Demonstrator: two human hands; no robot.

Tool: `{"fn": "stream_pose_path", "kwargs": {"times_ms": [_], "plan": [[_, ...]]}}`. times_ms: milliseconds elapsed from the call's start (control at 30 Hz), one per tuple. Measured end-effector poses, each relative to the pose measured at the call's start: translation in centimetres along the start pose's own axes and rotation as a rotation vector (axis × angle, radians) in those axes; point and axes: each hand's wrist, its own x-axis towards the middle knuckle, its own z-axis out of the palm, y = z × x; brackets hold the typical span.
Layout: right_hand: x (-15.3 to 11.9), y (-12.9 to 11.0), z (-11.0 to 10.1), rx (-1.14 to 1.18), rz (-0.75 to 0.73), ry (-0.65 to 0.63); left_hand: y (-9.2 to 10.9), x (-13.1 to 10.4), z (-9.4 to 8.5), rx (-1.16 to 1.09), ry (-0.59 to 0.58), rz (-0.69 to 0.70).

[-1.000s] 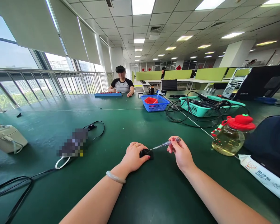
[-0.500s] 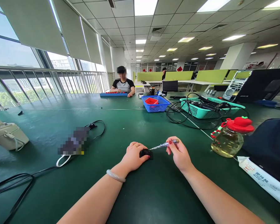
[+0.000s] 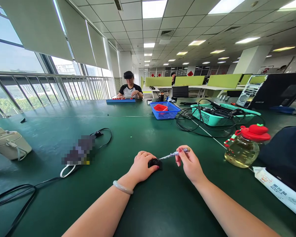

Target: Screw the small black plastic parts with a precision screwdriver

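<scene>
On the green table (image 3: 148, 204), my left hand (image 3: 143, 166) is closed around a small black block-like part (image 3: 156, 163) and holds it against the surface. What exactly the part is cannot be made out, and my fingers cover some of it. My right hand (image 3: 189, 163) grips a screwdriver (image 3: 174, 154) with a clear handle, thumb and fingers pinched round it. The screwdriver lies nearly level and slants down to the left. Its tip meets the top of the black part, though the exact contact point is too small to see.
A drink jar with a red lid (image 3: 244, 151) and a white packet (image 3: 277, 191) stand to the right. Farther back are a blue basket (image 3: 165, 114) and a teal basket (image 3: 207, 121) with tangled cables. At left are a beige bag (image 3: 12, 144) and a cable (image 3: 22, 186). A person (image 3: 130, 89) sits opposite.
My hands, the screwdriver and the black part stay practically in place. Across the table, the other person has drawn one arm up and in. The view has shifted very slightly.
</scene>
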Motion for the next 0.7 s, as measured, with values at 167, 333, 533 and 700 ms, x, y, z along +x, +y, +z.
{"fn": "stream_pose_path", "kwargs": {"times_ms": [167, 333, 533, 700], "plan": [[-0.5, -0.4, 0.1, -0.035, -0.035, -0.026, 0.0, 0.0, 0.0, 0.006, 0.001, -0.003], [-0.6, -0.8, 0.3, -0.072, -0.045, -0.033, 0.1, 0.0, -0.2, 0.004, -0.003, -0.009], [0.2, 0.2, 0.0, -0.041, 0.042, 0.063, 0.1, 0.0, -0.2, 0.001, -0.012, 0.004], [0.4, 0.8, -0.1, -0.001, 0.086, 0.073, 0.5, -0.2, -0.4, 0.002, -0.021, -0.049]]}}
